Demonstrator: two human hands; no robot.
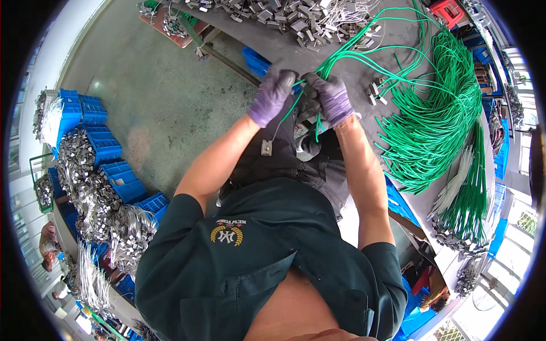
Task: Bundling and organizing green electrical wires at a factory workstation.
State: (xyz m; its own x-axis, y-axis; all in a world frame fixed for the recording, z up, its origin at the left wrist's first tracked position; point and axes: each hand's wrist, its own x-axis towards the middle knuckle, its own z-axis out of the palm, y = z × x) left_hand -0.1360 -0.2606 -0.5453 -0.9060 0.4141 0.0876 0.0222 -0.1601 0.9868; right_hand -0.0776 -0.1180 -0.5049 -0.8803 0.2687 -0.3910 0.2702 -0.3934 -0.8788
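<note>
My left hand (pixel 273 94) and my right hand (pixel 331 99) both wear purple gloves and are held close together at the grey table's edge (pixel 341 62). Both are closed on a bunch of thin green cables (pixel 364 48) that trail away to the back right. A small metal block (pixel 266 148) hangs on a thin wire below my left hand. Spread over the table to the right lies a big bundle of green cables (pixel 443 119).
Small metal parts (pixel 296 17) are heaped at the table's far side. Blue crates (pixel 108 148) heaped with shiny metal pieces stand on the floor at left. A red box (pixel 449 11) sits at the back right. More metal-tipped cables (pixel 460 227) lie near right.
</note>
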